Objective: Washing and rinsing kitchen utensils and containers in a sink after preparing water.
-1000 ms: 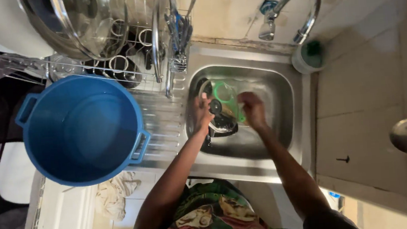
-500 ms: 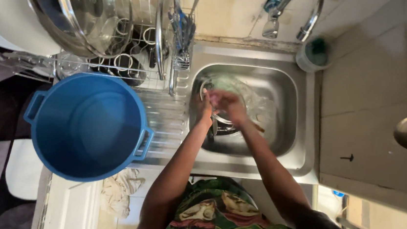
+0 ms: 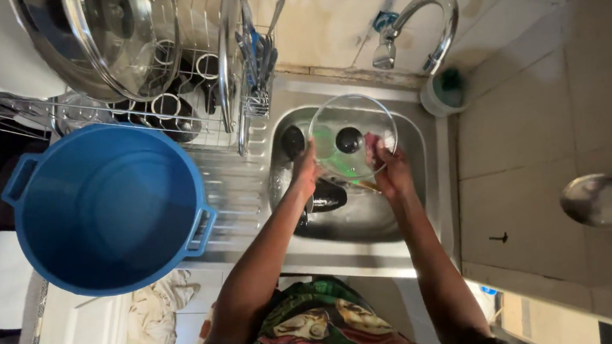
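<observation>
Scrubbing the glass lid over the sink

My left hand [image 3: 305, 166] grips the glass lid [image 3: 352, 137] at its nine o'clock rim, over the sink [image 3: 436, 183]; my right hand [image 3: 388, 166], at five o'clock, presses a pink cloth [image 3: 373, 142]. Best I hold firm and wipe round the knob [image 3: 348, 139].

I see the bucket [image 3: 106, 208] on the drainboard [image 3: 238, 193] left of the sink [image 3: 436, 183], rack [image 3: 188, 94] behind it, tap [image 3: 419, 25] at the sink's back edge.
</observation>
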